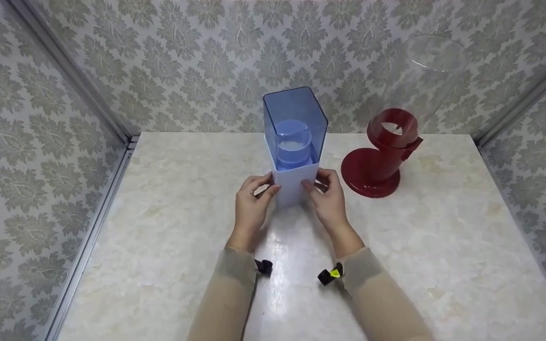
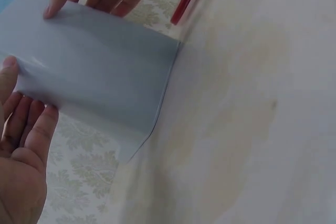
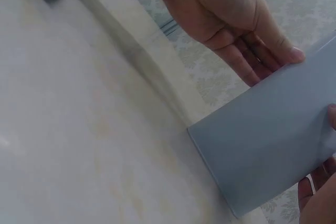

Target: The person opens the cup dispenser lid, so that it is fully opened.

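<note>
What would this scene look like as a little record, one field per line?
Held thing: white container with a see-through blue upper part, upright
Left hand: grips the container's left side
Right hand: grips the container's right side
Nearby: red stand with a clear tube, right of the container
Surface: pale marbled table
Backdrop: patterned wall

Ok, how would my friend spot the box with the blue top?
Start with the pale table and look toward the back, near the patterned wall. Around the middle, between the left hand and the right hand, is the tall box. It has flat sides, pale below and see-through blue above, while the stand to its right is round and red.
</note>
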Demonstrator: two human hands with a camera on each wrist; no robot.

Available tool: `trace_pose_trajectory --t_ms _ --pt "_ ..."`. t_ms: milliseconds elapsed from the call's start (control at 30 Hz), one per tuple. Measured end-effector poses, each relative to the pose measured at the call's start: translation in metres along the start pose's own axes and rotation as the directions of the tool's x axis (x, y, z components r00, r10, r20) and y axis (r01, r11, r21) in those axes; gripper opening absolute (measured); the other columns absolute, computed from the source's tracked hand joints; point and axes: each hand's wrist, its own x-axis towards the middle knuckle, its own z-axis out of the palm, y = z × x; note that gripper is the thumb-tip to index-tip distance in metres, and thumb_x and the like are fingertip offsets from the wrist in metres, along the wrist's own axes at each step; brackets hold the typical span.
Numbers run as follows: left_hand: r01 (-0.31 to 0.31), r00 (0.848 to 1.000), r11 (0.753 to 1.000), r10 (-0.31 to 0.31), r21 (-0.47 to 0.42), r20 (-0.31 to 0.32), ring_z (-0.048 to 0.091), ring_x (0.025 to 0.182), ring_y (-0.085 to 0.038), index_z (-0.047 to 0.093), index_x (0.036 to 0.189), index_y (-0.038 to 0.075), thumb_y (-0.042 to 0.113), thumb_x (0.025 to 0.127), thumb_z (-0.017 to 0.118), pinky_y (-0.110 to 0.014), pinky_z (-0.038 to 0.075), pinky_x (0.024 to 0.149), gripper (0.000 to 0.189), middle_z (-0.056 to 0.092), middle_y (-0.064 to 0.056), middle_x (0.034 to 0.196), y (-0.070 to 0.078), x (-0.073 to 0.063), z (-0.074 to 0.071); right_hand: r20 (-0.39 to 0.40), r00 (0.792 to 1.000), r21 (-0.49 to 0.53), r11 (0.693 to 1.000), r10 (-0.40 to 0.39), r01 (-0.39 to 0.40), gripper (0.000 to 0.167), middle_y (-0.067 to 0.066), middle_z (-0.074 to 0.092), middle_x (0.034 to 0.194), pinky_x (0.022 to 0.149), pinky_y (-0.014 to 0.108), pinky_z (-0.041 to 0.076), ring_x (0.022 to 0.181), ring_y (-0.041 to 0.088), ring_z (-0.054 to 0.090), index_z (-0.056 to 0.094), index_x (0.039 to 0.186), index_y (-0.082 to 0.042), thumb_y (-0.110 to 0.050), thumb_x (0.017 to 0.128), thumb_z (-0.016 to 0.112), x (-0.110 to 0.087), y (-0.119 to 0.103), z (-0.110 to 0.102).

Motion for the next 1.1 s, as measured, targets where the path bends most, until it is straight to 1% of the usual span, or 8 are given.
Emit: trace_pose_trajectory --t_ms 167,367,467,567,667,733,900,1100 --pt "-0.012 1.0 0.999 0.013 -0.045 0.02 0.074 0.123 -0.019 0.082 0.132 0.002 0.007 0.099 0.087 -0.032 0.066 0.109 0.034 0.075 -0.012 0.123 -0.002 0.001 -0.002 0.002 1.0 -0.001 1.0 0.002 -0.002 0.041 0.023 0.068 0.146 0.123 0.054 0.052 0.14 0.034 0.064 0.061 0.137 0.001 -0.011 0.104 0.082 -0.005 -0.002 -0.004" --pt "-0.032 0.999 0.996 0.035 -0.084 0.039 0.073 0.123 -0.021 0.08 0.132 -0.001 0.004 0.098 0.088 -0.039 0.065 0.112 0.035 0.073 -0.016 0.128 -0.006 0.0 -0.001 0.004 0.999 0.071 0.996 0.05 -0.05 0.031 0.017 0.068 0.141 0.11 0.031 0.056 0.129 0.021 0.064 0.065 0.142 0.0 -0.011 0.113 0.068 -0.001 0.004 -0.012" --pt "-0.032 0.999 0.995 0.035 -0.094 0.033 0.072 0.122 -0.023 0.079 0.131 -0.001 0.003 0.093 0.092 -0.038 0.065 0.111 0.04 0.072 -0.015 0.13 -0.008 0.0 -0.001 0.032 0.995 0.086 0.991 0.096 -0.098 0.038 0.017 0.068 0.151 0.113 0.028 0.055 0.134 0.021 0.064 0.064 0.153 -0.002 -0.016 0.118 0.059 0.002 0.011 -0.016" --pt "-0.031 0.999 0.996 0.033 -0.083 0.021 0.072 0.122 -0.022 0.079 0.131 0.0 0.003 0.09 0.094 -0.036 0.065 0.11 0.044 0.073 -0.014 0.13 -0.008 0.0 0.0 0.074 0.99 0.059 0.99 0.123 -0.127 0.044 0.016 0.064 0.163 0.121 0.032 0.054 0.146 0.025 0.063 0.06 0.161 -0.004 -0.02 0.12 0.056 0.003 0.017 -0.019" --pt "-0.038 0.999 0.998 0.039 -0.054 0.02 0.072 0.122 -0.022 0.079 0.132 0.002 0.004 0.091 0.094 -0.034 0.065 0.11 0.043 0.074 -0.012 0.129 -0.009 0.001 0.0 0.089 0.988 0.035 0.991 0.124 -0.127 0.045 0.016 0.063 0.166 0.124 0.035 0.053 0.15 0.027 0.062 0.06 0.162 -0.006 -0.022 0.12 0.056 0.004 0.02 -0.02" --pt "-0.05 0.998 0.998 0.05 -0.033 0.025 0.072 0.123 -0.023 0.079 0.132 0.002 0.005 0.094 0.092 -0.035 0.065 0.111 0.041 0.074 -0.012 0.13 -0.009 0.002 -0.001 0.083 0.989 0.038 0.992 0.121 -0.124 0.044 0.016 0.065 0.163 0.121 0.034 0.056 0.144 0.024 0.066 0.062 0.16 -0.006 -0.021 0.119 0.059 0.004 0.021 -0.02" --pt "-0.06 0.998 0.998 0.061 -0.013 0.029 0.071 0.131 -0.028 0.078 0.135 0.003 0.008 0.1 0.086 -0.045 0.063 0.116 0.036 0.072 -0.013 0.137 -0.012 0.0 -0.005 0.073 0.992 0.057 0.993 0.103 -0.107 0.04 0.018 0.073 0.151 0.108 0.024 0.061 0.126 0.013 0.07 0.069 0.152 -0.002 -0.013 0.114 0.068 0.001 0.022 -0.02" --pt "-0.049 0.999 0.999 0.048 0.017 0.022 0.068 0.141 -0.032 0.077 0.14 0.007 0.012 0.106 0.079 -0.049 0.06 0.12 0.034 0.071 -0.012 0.145 -0.014 0.0 -0.009 0.083 0.996 0.079 0.996 0.038 -0.045 0.035 0.012 0.079 0.136 0.106 0.023 0.06 0.123 0.01 0.071 0.074 0.14 0.001 -0.007 0.107 0.077 -0.004 0.023 -0.017"
